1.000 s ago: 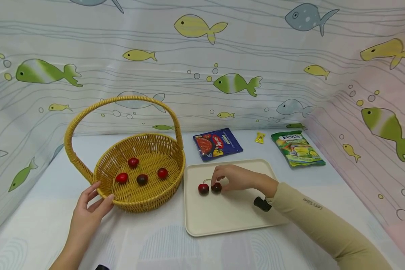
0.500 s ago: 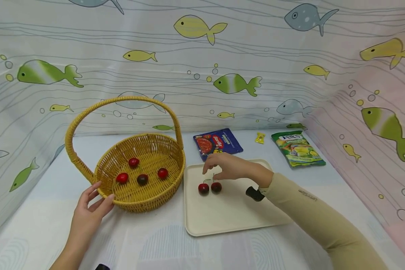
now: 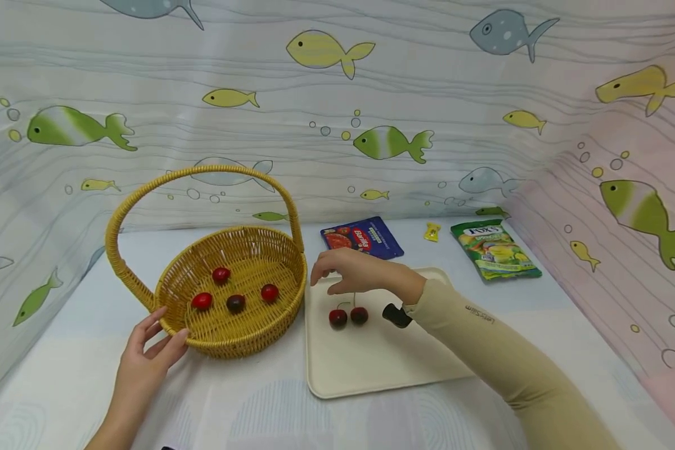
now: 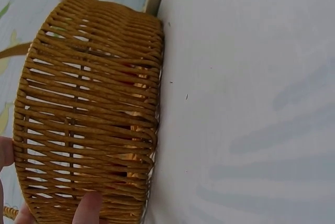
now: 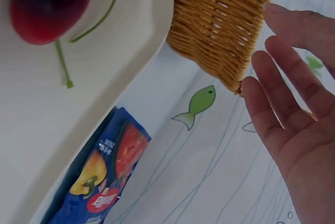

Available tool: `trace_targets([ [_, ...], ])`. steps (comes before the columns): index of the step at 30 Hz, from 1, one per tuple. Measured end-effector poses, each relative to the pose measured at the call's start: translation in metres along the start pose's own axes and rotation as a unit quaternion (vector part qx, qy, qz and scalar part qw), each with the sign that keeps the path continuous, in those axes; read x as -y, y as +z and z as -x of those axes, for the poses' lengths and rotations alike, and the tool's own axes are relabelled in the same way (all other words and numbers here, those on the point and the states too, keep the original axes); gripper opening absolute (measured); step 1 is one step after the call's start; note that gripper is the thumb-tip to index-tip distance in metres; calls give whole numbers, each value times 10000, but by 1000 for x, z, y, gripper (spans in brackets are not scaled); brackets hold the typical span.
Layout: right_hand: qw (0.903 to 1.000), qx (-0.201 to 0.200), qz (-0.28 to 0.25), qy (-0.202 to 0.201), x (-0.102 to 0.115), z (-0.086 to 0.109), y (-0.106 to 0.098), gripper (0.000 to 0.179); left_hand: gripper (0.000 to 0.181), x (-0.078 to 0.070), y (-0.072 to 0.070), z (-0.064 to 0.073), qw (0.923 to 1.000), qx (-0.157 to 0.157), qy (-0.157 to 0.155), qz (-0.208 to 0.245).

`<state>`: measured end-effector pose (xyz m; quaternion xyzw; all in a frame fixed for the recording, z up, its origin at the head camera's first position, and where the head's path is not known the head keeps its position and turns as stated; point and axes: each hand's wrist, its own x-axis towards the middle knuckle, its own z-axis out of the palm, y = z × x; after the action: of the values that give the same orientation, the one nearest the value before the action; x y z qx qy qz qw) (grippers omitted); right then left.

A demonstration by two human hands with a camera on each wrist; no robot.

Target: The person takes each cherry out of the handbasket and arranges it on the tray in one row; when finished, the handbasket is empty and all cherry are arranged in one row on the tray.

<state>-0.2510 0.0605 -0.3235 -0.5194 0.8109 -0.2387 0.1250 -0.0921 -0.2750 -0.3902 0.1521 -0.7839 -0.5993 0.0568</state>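
My left hand [image 3: 146, 362] holds the near-left rim of a yellow wicker basket [image 3: 247, 345], and in the left wrist view its thumb [image 4: 89, 209] presses on the woven outer wall. Several red and dark cherries lie inside, among them a dark cherry [image 3: 235, 304]. Two stemmed cherries sit side by side on a cream tray [image 3: 371, 369]: a left cherry [image 3: 338, 319] and a right cherry [image 3: 359, 315]. Above the tray's back-left part hovers my right hand [image 3: 351, 272], apart from both. The right wrist view shows nothing between its loosely bent fingers [image 5: 285, 90].
Behind the tray lies a blue Barilla pouch [image 3: 365, 237], partly covered by the right hand in the head view. Farther right are a small yellow wrapped candy [image 3: 432, 232] and a green FOX'S bag [image 3: 495, 249]. A fish-patterned curtain [image 3: 315, 144] bounds the back.
From touching the right cherry on the tray, my right hand has let go, risen and moved left toward the basket. My left hand stays on the rim.
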Motion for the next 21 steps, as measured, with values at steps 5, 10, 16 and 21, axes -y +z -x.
trace_targets([
  [5,10000,-23,-32,-61,-1,-14,0,26,75,1,0,1,10000,-9,-58,-69],
  [10,9999,3,-7,-110,2,-28,-2,24,73,2,1,1,10000,-10,42,-23],
  [16,9996,-26,-151,-253,3,-41,-1,24,73,1,1,1,10000,-12,33,-58],
  [21,9997,69,-184,-160,6,-53,0,26,73,2,0,1,10000,-20,50,-61],
])
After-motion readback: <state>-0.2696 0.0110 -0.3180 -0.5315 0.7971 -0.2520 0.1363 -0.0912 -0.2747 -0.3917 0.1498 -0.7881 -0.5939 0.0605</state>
